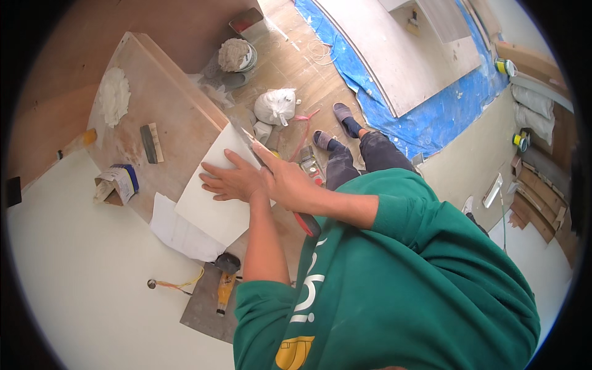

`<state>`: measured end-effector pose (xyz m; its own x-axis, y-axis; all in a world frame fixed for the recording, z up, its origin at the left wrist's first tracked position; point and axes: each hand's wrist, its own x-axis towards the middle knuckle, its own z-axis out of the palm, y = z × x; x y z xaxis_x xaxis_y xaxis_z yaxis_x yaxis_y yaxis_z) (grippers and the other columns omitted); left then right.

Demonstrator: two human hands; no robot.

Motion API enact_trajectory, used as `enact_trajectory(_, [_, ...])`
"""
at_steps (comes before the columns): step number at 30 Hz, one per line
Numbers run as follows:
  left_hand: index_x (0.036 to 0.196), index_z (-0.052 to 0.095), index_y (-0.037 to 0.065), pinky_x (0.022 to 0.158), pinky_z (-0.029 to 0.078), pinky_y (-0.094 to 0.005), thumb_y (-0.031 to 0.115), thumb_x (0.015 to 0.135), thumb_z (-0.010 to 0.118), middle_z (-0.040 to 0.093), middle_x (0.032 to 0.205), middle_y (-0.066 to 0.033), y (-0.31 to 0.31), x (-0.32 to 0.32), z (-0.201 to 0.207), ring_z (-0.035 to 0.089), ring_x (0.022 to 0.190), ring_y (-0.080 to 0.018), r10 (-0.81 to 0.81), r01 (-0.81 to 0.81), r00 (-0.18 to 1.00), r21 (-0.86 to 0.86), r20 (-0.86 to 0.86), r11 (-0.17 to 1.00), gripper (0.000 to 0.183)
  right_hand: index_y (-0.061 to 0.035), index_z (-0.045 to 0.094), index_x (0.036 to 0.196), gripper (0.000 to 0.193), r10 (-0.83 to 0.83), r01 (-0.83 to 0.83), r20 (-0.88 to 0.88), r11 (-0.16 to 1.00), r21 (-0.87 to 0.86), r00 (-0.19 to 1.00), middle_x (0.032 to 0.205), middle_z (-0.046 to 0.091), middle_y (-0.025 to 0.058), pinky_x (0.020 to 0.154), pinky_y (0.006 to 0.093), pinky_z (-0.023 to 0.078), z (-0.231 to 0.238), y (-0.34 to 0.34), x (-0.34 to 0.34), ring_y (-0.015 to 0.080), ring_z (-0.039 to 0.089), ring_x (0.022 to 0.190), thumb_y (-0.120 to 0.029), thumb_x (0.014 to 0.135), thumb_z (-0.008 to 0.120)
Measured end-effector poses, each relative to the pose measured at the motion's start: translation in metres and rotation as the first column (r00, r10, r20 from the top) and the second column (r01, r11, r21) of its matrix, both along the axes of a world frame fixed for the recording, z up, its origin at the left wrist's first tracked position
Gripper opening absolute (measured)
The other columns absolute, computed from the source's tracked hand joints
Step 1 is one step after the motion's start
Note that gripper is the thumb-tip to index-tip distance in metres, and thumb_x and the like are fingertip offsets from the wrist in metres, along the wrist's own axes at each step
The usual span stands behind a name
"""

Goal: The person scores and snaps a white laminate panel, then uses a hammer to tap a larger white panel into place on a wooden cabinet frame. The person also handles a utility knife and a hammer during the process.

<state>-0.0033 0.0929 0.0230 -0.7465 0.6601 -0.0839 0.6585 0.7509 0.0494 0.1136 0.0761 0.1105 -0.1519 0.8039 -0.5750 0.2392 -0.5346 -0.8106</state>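
Observation:
My left hand [232, 178] lies spread and flat on a white board [213, 213], fingers apart, holding nothing. Beside it, at the board's right edge, my right hand [288, 180] is closed on a slim hand tool. A narrow grey blade [248, 133] shows past its fingers. Below the right wrist sticks out a red-and-black handle [307, 224], apparently of the same tool; the grip itself is hidden. The board rests on a dusty brown worktop [169, 102], partly over another white sheet [185, 233].
The worktop bears a white plaster heap [115, 95], a filling knife [151, 143] and an open box [117, 183]. A yellow-handled tool [224, 293] lies near loose wires [176, 285]. On the floor are a bucket [237, 57], a white bag [275, 106] and blue sheeting [394, 126] under a large panel [401, 55].

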Motion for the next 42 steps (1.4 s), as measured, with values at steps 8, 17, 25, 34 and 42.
enact_trajectory(8, [0.154, 0.025, 0.009, 0.114, 0.016, -0.0654, 0.059, 0.098, 0.04, 0.022, 0.157, -0.0214, 0.003, -0.004, 0.001, 0.017, 0.147, -0.0442, -0.012, 0.011, 1.0, -0.028, -0.027, 1.0, 0.076, -0.0049, 0.036, 0.149, 0.057, 0.089, -0.08, 0.071, 0.989, -0.122, 0.993, 0.1, 0.064, 0.0343, 0.084, 0.0522, 0.05, -0.009, 0.039, 0.005, 0.0492, 0.064, 0.091, -0.013, 0.094, 0.049])
enact_trajectory(17, [0.154, 0.025, 0.009, 0.113, 0.015, -0.0671, 0.058, 0.098, 0.042, 0.021, 0.157, -0.0238, 0.001, -0.005, -0.006, 0.016, 0.147, -0.0461, -0.014, 0.014, 1.0, -0.008, -0.008, 1.0, 0.077, -0.0035, 0.034, 0.149, 0.057, 0.012, -0.037, -0.074, 0.938, -0.344, 0.997, 0.1, 0.064, 0.0353, 0.084, 0.0534, 0.049, 0.003, 0.052, 0.01, 0.051, 0.063, 0.091, -0.013, 0.095, 0.049])
enact_trajectory(25, [0.155, 0.025, 0.009, 0.113, 0.017, -0.0668, 0.059, 0.098, 0.04, 0.021, 0.158, -0.0238, -0.001, -0.001, -0.001, 0.016, 0.146, -0.0464, -0.008, 0.008, 1.0, -0.021, -0.013, 1.0, 0.077, -0.0022, 0.037, 0.148, 0.057, 0.028, -0.025, 0.099, 0.999, -0.037, 0.995, 0.116, 0.059, 0.0366, 0.091, 0.0507, 0.048, -0.027, -0.012, 0.001, 0.05, 0.061, 0.102, -0.011, 0.093, 0.051])
enact_trajectory(34, [0.153, 0.026, 0.006, 0.112, 0.017, -0.0671, 0.061, 0.098, 0.038, 0.022, 0.157, -0.023, -0.001, -0.005, -0.001, 0.016, 0.146, -0.0463, -0.031, 0.031, 0.999, 0.002, -0.02, 1.0, 0.078, -0.002, 0.039, 0.147, 0.054, 0.014, -0.035, -0.043, 0.834, -0.551, 0.999, 0.116, 0.06, 0.0343, 0.092, 0.05, 0.048, 0.003, 0.006, 0.027, 0.0481, 0.061, 0.106, -0.011, 0.094, 0.049])
enact_trajectory(42, [0.152, 0.028, 0.006, 0.112, 0.016, -0.0681, 0.062, 0.098, 0.037, 0.022, 0.156, -0.0237, -0.003, -0.006, -0.004, 0.016, 0.146, -0.0465, -0.045, 0.045, 0.999, 0.034, -0.008, 0.998, 0.079, -0.0007, 0.038, 0.147, 0.054, -0.004, -0.001, -0.012, 0.916, -0.401, 1.0, 0.127, 0.056, 0.0343, 0.1, 0.0465, 0.045, 0.002, -0.034, 0.03, 0.0476, 0.056, 0.116, -0.012, 0.096, 0.047])
